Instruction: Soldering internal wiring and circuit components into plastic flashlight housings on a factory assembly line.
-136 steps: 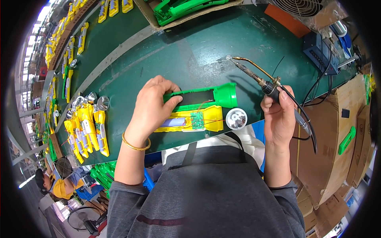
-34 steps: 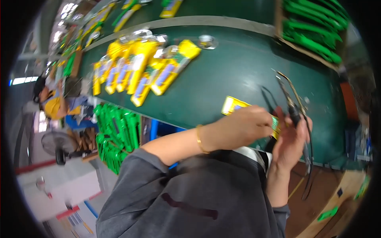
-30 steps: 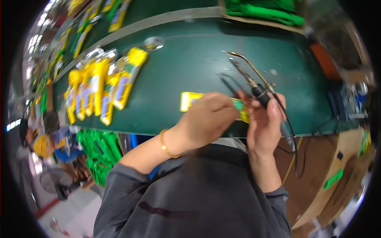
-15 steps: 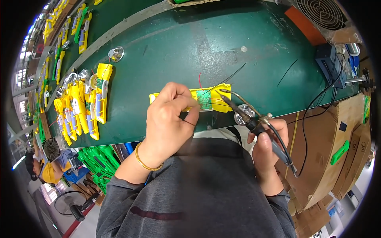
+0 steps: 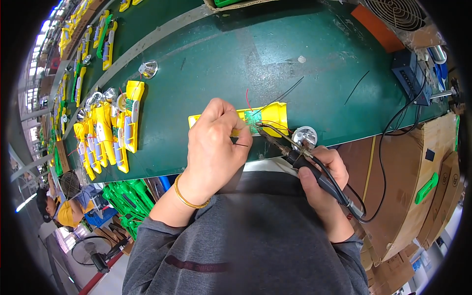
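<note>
A yellow plastic flashlight housing (image 5: 276, 114) lies lengthwise before me, with a small green circuit board (image 5: 252, 118) in it. My left hand (image 5: 215, 145) covers the housing's left part. Its thumb and fingers are pinched at the board's left edge, and a short dark wire (image 5: 241, 144) pokes out from them. My right hand (image 5: 327, 176) grips a soldering iron (image 5: 299, 159) with a thin metal feed tube fixed alongside. The iron's tip is at the board's lower right; contact is hard to tell. A silver reflector (image 5: 305, 136) sits right of the housing, partly behind the iron.
At left lies a cluster of yellow housings (image 5: 104, 132) with reflectors, near a lone reflector (image 5: 148, 69). Loose black wire (image 5: 357, 87) rests on the green table (image 5: 196, 73). A blue soldering station (image 5: 409, 78) stands at right, its cable drooping past cardboard boxes (image 5: 388, 182).
My right hand has brought the soldering iron left and down, its tip now at the board. My left hand keeps its pinch, shifted slightly right in view.
</note>
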Available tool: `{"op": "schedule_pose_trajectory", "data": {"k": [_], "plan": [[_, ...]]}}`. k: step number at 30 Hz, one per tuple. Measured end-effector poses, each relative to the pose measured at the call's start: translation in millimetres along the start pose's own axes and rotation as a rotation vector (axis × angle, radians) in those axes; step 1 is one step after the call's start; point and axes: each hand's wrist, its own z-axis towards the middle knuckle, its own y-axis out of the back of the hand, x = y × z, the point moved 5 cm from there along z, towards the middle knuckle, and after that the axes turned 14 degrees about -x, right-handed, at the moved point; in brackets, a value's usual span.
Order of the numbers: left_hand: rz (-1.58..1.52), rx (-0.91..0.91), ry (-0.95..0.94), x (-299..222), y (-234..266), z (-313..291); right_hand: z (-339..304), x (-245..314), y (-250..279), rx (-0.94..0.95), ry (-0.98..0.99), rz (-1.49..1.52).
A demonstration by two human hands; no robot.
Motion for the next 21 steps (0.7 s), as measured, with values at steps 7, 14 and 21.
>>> {"op": "schedule_pose_trajectory", "data": {"k": [7,14,21], "plan": [[0.014,0.037,-0.008,-1,-2,3,6,5,0,0.004,0.025,-0.055],[0.05,0.045,-0.022,-3,-2,5,4,-5,10,-0.043,-0.03,0.064],[0.016,0.063,-0.004,-6,-4,7,16,5,-9,-0.231,-0.237,0.318]]}}
